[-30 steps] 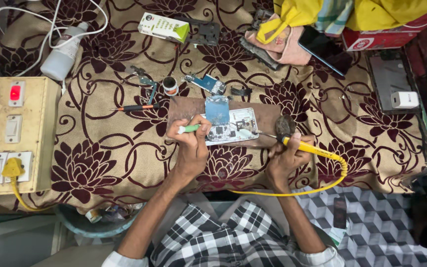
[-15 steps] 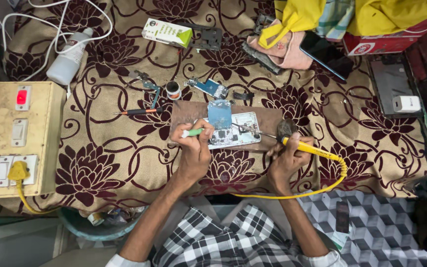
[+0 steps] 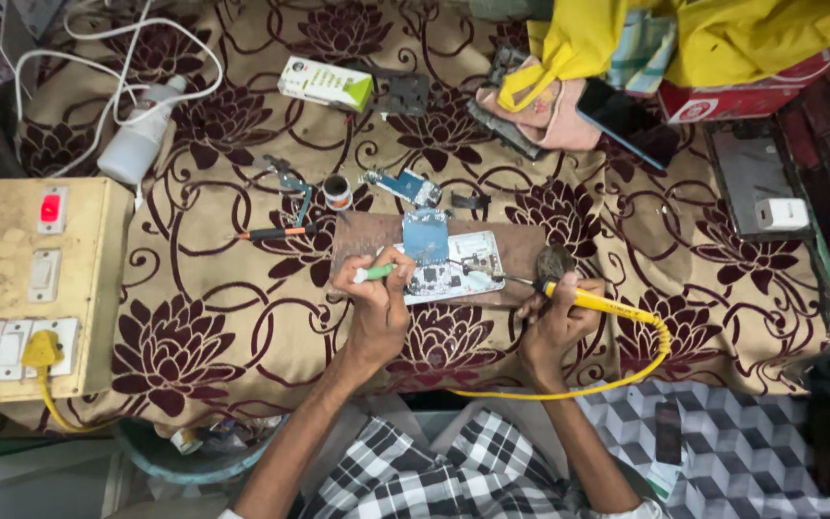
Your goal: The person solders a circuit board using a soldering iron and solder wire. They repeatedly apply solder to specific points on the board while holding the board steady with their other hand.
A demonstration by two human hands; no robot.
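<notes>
A: What lies far left of the fingers?

B: One cream, boxy switchboard [image 3: 26, 288] with a lit red switch and a single yellow plug. Above it lies one white plastic bottle [image 3: 141, 144] amid looped white cables, all on the table [image 3: 194, 327], which is draped in tan cloth with maroon flowers.

A: And closer in?

B: Just left of the left fingers lies one thin orange-handled screwdriver [image 3: 276, 233]. Above them is one small round tin [image 3: 337, 190], and farther up one white and green cardboard box [image 3: 326, 85].

A: The left hand?

B: The left hand [image 3: 377, 303] has its fingers [image 3: 388, 279] curled tight, pinching one slim green-handled tool [image 3: 374, 274], whose tip points right at the board.

A: Where is that board?

B: One pale, flat circuit board [image 3: 453, 269] with a blue square part on top rests on a brown wooden slab [image 3: 357, 240], between the two sets of fingers.

A: The right hand?

B: The right hand [image 3: 554, 322] has its fingers closed round one yellow-handled soldering iron [image 3: 593, 301], metal tip touching the board's right edge; its smooth yellow cord [image 3: 626, 370] loops below the wrist. Up and right of those fingers lie one black glossy phone [image 3: 626, 120] and crumpled yellow cloth [image 3: 722, 38].
</notes>
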